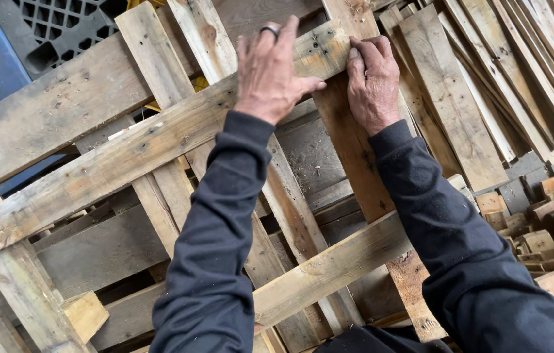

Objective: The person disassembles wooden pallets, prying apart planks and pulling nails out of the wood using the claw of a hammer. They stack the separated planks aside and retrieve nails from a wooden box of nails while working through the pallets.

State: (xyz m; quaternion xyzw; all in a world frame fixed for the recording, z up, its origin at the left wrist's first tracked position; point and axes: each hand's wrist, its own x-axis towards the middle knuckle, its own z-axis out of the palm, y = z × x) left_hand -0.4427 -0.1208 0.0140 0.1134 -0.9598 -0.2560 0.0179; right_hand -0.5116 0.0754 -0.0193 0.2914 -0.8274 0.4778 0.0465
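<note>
Left fingers [270, 39] lay spread flat across the end of the long weathered plank [159, 140]; right fingers [367, 53] curled around the upright board [349, 144] just beside it. Plank ran diagonally across the pallet frame [329, 268], nail-holed at its end. Judged stiff, heavy, rough and splintery; best gripped along the edges, clear of nails. Loose boards [486, 98] stacked right.

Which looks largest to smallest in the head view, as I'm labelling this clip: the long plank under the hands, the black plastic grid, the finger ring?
1. Long plank, crossing most of the picture.
2. Black plastic grid, cut off by the frame and farther away, so unsure.
3. Ring on the left hand, plainly smallest.
</note>
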